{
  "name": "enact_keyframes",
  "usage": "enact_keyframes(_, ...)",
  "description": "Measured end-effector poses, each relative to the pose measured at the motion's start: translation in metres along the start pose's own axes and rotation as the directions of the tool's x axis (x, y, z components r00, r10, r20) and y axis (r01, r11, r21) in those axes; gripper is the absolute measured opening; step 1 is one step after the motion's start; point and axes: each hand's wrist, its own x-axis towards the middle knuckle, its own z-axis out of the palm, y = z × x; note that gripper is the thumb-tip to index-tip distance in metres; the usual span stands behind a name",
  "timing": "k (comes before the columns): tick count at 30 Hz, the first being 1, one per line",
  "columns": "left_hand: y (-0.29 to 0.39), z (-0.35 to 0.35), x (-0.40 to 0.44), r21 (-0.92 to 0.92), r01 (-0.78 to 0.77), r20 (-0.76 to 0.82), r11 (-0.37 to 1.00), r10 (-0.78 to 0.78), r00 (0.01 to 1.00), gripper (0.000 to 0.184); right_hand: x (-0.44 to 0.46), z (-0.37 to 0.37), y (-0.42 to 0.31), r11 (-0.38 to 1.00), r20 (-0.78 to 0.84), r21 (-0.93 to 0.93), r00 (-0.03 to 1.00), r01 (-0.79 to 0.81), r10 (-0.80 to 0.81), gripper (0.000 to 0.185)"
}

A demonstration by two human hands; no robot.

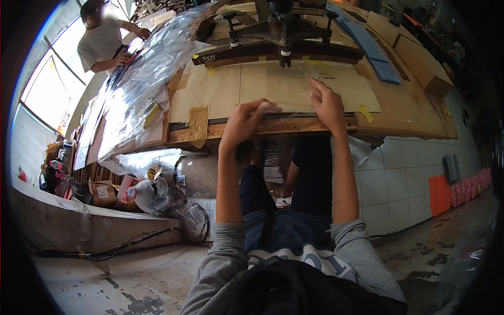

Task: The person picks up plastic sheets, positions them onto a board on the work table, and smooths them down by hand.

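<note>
A thin, clear plastic sheet (286, 118), hard to make out, spans the space between my two hands at the table's front edge. My left hand (245, 119) is closed on its left side, the fingertips smeared by motion. On the other side, my right hand (328, 105) has thumb and fingers brought together on the sheet, with the fingers pointing forward. Beneath and beyond lies a pale yellowish board (210, 94) with pencil lines, taped to the table. Behind the hands, a dark metal press frame with a long bar (283, 54) stands over this board.
Crumpled clear plastic (157, 68) covers the table's left part, where another person (105, 44) works. Blue strips (373, 52) and a cardboard box (424, 63) lie at the right. Brown tape (198, 126) hangs over the front edge. Bags and boxes (102, 193) crowd the lower left.
</note>
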Motion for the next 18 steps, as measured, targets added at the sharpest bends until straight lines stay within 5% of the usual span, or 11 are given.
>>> enact_keyframes(4,0.010,0.000,-0.002,0.096,0.038,0.077,0.995,-0.045,0.996,0.025,-0.005,-0.015,-0.008,0.999,0.099,0.026,0.994,0.043,-0.045,0.049)
enact_keyframes(7,0.010,-0.004,0.000,0.117,0.085,0.059,0.990,-0.092,0.994,0.022,-0.032,-0.032,-0.042,0.970,0.041,0.081,0.972,0.229,-0.233,0.063)
enact_keyframes(9,0.009,-0.004,-0.003,0.118,0.116,0.072,0.986,-0.125,0.990,0.020,-0.061,-0.034,-0.057,0.926,0.043,-0.075,0.929,0.370,-0.368,0.073)
enact_keyframes(18,-0.016,0.000,0.004,0.218,-0.046,0.065,0.975,0.032,0.997,0.019,-0.102,-0.017,-0.103,0.567,0.163,-0.213,0.601,0.796,-0.782,0.020)
